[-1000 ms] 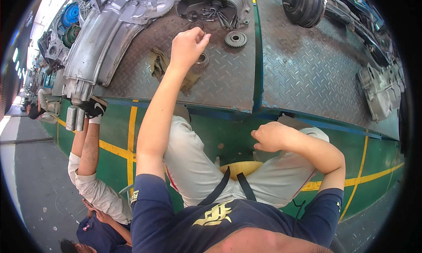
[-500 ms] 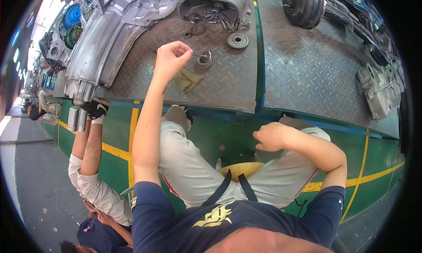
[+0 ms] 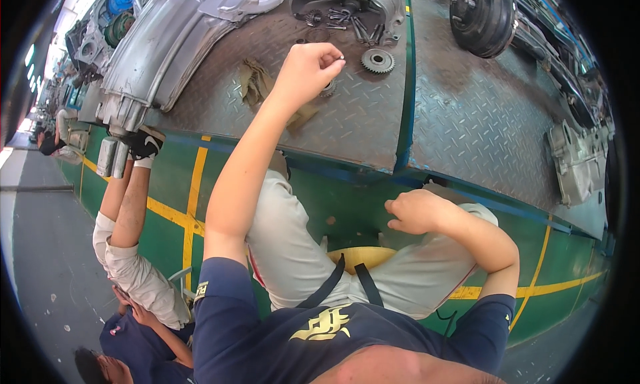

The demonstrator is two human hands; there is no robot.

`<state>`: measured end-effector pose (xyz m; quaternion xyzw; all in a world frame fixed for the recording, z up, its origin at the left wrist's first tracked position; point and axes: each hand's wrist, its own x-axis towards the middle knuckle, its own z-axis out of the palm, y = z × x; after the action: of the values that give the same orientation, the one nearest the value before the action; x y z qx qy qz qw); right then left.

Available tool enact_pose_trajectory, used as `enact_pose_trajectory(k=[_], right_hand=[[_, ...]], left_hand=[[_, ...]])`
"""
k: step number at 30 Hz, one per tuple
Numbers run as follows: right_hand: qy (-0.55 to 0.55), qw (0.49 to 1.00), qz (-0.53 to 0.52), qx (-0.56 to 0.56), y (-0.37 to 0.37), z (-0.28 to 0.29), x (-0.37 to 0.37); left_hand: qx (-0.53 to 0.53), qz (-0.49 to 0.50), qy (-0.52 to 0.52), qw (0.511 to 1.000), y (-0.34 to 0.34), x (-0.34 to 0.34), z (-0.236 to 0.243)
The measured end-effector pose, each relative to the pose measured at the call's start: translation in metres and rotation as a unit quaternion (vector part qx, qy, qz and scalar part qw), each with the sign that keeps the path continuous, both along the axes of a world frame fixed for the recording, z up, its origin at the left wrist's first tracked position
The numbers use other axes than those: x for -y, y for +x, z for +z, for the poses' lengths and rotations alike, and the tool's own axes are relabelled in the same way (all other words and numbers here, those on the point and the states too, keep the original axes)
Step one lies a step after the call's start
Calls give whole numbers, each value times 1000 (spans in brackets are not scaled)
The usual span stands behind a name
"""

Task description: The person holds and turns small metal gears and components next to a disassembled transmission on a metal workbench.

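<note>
My left hand [image 3: 308,76] is raised over the metal bench plate, thumb and forefinger pinched on a thin metal rod. Only a pale tip of the rod shows at the fingertips. Just below these fingers lies a small gear [image 3: 328,89], largely covered by the hand. A larger toothed gear [image 3: 378,61] rests flat to the right of them. Under the left wrist is a crumpled olive-brown cloth [image 3: 255,82], with a further fold showing past the wrist. My right hand [image 3: 415,211] is by my right knee, fingers loosely curled in, nothing showing in it.
A big silver gearbox housing [image 3: 180,37] stands at the left of the bench. Several bolts [image 3: 360,29] lie by an open casing [image 3: 383,7]. A black drum [image 3: 481,17] and a grey casting [image 3: 575,161] are at right. A seated person's legs [image 3: 130,214] are to my left.
My left hand has moved right and slightly away from me, now over the small gear it was beside. The rod has turned largely out of sight. My right hand has barely moved; the whole view has shifted slightly.
</note>
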<state>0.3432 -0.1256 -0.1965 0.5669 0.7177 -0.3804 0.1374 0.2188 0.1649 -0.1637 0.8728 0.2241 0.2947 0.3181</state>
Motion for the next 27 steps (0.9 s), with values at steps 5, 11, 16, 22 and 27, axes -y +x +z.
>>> enact_pose_trajectory(k=[5, 11, 16, 22, 27], right_hand=[[-2, 1000, 2, 0, -2, 2, -2], [5, 1000, 1, -6, 0, -2, 0], [-8, 1000, -1, 4, 3, -2, 1], [-13, 1000, 9, 7, -1, -7, -2], [-1, 1000, 21, 1, -4, -11, -4]], left_hand=[[35, 73, -25, 996, 3, -18, -12], [82, 103, -141, 981, -16, -35, -19], [64, 97, -125, 985, -36, -23, -15], [34, 99, -99, 990, -58, -3, -12], [70, 87, -89, 990, -46, 9, -14]])
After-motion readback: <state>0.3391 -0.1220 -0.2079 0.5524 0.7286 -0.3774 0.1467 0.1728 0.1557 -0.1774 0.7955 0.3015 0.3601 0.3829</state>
